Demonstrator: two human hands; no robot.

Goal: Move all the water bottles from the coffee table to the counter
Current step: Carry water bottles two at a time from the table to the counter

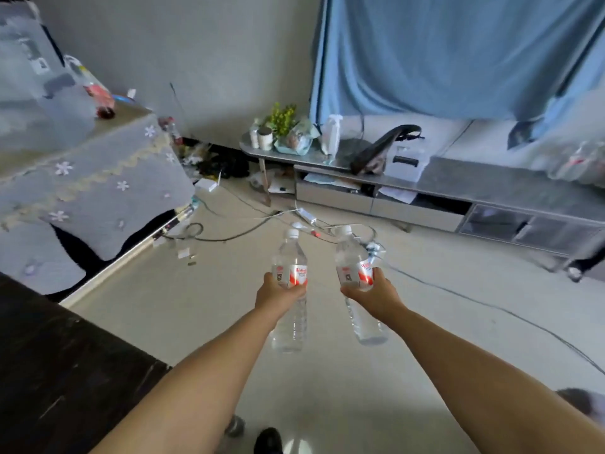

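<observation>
left bottle (290, 291) in left hand (277, 293), fingers wrapped round label band at mid-body; right bottle (357, 283) same in right hand (375, 294). both held in air over pale floor (425, 322), apart from each other. clear ribbed plastic cylinders, white caps, red/white labels. long axes near upright, caps up & away; right one leans left a bit.

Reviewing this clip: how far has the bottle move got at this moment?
Mid-carry. The left hand grips one water bottle and the right hand grips another water bottle, both held upright above the floor. Neither is set down yet. Whether earlier bottles are already delivered, or more wait on the coffee table, cannot be told; the long grey cabinet ahead may be the destination.
</observation>
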